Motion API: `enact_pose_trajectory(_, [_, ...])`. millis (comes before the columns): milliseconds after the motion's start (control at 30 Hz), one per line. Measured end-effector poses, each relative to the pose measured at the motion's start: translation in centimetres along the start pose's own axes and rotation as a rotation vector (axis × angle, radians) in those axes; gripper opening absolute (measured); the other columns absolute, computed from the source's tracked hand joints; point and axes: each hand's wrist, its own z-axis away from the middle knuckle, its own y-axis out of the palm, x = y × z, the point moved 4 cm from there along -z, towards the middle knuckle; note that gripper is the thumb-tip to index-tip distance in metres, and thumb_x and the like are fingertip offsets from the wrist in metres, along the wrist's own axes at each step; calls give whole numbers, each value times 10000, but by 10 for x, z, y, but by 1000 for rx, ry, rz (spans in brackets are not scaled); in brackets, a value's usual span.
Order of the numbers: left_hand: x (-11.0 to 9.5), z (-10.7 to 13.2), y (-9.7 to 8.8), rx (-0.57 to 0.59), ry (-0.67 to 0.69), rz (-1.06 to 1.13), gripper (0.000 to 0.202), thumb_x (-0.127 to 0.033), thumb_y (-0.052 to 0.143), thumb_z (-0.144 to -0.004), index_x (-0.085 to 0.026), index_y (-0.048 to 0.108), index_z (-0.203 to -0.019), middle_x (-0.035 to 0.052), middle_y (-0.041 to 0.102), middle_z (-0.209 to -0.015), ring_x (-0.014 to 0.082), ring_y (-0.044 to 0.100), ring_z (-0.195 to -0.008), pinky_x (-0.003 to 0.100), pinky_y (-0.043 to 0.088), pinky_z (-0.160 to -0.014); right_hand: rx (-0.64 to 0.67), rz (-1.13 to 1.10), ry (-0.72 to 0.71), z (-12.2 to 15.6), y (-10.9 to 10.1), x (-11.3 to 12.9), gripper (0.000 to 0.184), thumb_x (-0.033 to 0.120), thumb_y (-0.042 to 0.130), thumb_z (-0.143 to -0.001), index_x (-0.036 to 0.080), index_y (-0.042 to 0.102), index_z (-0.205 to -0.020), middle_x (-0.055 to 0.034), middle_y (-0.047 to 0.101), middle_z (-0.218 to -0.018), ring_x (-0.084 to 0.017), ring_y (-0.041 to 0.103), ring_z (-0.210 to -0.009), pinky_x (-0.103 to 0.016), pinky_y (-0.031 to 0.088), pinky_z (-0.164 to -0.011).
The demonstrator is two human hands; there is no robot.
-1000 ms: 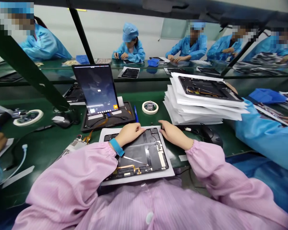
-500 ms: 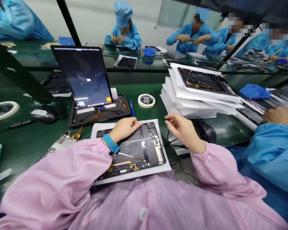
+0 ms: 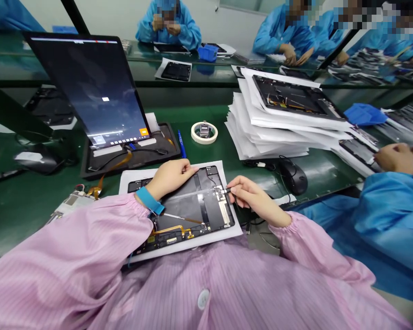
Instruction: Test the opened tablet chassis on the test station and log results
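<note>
Tablet rear housing (image 3: 192,197), thin and probably fragile at its exposed flex cable (image 3: 168,228), so best held by the edges, lies on a white paper sheet (image 3: 234,232) on the table (image 3: 223,162), under a relaxed left hand (image 3: 170,179), while the right hand's (image 3: 252,197) fingers (image 3: 236,187) pinch a slim black pick (image 3: 228,189).

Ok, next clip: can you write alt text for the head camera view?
A person's right hand holds a slim black tool at a circuit board on an open tablet casing, while the left hand rests on the casing. Stacked tablets lie beyond, and a co-worker sits across the bench.
</note>
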Motion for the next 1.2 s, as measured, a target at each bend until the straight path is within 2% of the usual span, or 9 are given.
enact_pose_trajectory(100, [-3,1,-2,24,-9,-18,366,-521,488,-852,-215,533,-657,14,576,-611,177,493,-565,276,228,-544,-29,219,-44,1,3,4,175,352,419,-934,185,456,-968,16,577,-694,-89,459,-513,-210,335,-475])
enact_pose_trajectory(233, [-6,2,-4,65,-11,-43,389,-534,456,-870,-200,528,-683,13,589,-648,169,500,-591,268,235,-543,-258,933,-214,11,16,15,250,299,399,-942,152,495,-1120,-98,640,-907,-226,606,-855,-350,467,-741])
enact_pose_trajectory(333, [-6,3,-5,54,-17,-54,390,-535,458,-870,-198,522,-686,7,585,-643,163,501,-594,266,240,-541,-286,1236,-245,13,29,17,379,264,382,-935,85,437,-1265,-170,630,-992,-282,615,-902,-388,482,-751])
enact_pose_trajectory(633, [-6,2,-4,33,-1,-61,379,-525,464,-864,-198,519,-680,1,571,-626,155,494,-580,269,244,-537,-180,1206,-352,1,21,11,431,252,437,-904,63,399,-1289,-158,644,-983,-267,633,-860,-396,504,-768])
enact_pose_trajectory(867, [-6,3,-3,50,-3,-57,404,-546,439,-870,-200,521,-678,-5,567,-624,154,496,-583,271,258,-546,-254,1135,-313,9,29,13,397,236,453,-906,82,445,-1272,-134,646,-928,-248,625,-819,-375,506,-722])
enact_pose_trajectory(933, [-6,4,-3,62,-5,-43,421,-565,428,-870,-201,521,-680,-7,568,-623,155,502,-583,269,269,-551,-395,1006,-438,22,4,19,340,271,458,-919,151,483,-1236,-85,638,-899,-210,616,-806,-340,504,-729])
enact_pose_trajectory(1067, [-6,5,-3,85,-9,-37,443,-582,412,-871,-202,511,-666,-9,563,-617,156,504,-581,269,270,-550,-1337,774,-605,71,-100,13,259,264,339,-941,187,560,-1054,-77,604,-900,-198,591,-850,-376,481,-816])
enact_pose_trajectory(1100, [-6,4,-3,89,-8,-38,443,-581,412,-872,-202,506,-662,-11,559,-611,156,502,-577,269,267,-548,-1444,787,-559,77,-122,5,259,268,349,-924,174,564,-1032,-85,607,-900,-210,589,-864,-398,478,-827])
enact_pose_trajectory(1200, [-5,1,-1,88,-2,-40,434,-570,418,-875,-203,497,-657,-13,549,-596,155,496,-569,268,261,-544,-1221,987,-385,66,-162,-18,374,389,527,-821,142,566,-1100,-148,604,-1096,-273,559,-1054,-457,456,-917])
